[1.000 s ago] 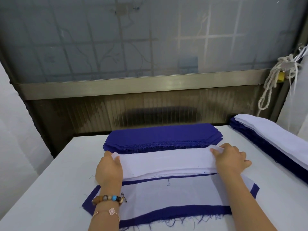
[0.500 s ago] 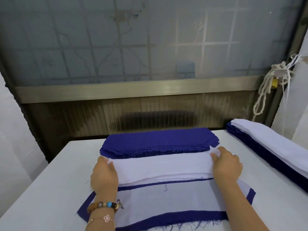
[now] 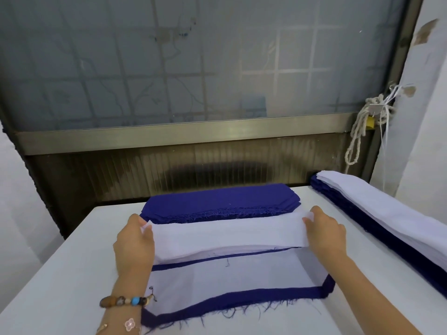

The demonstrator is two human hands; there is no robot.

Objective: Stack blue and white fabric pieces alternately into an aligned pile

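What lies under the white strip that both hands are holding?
Under the white strip a pile of white strips shows at its near edge; the rest is covered.

- A white fabric strip point(image 3: 227, 234) was lifted just above a small white pile point(image 3: 179, 256).
- A frayed blue piece point(image 3: 242, 301) lay nearest, with a sheer white piece point(image 3: 229, 276) on it.
- A blue stack point(image 3: 217, 199) sat behind.
- A blue-and-white pile point(image 3: 387, 221) lay at the right.

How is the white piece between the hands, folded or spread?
Spread. The left hand and right hand pinch the white piece at opposite ends, stretched with no fold.
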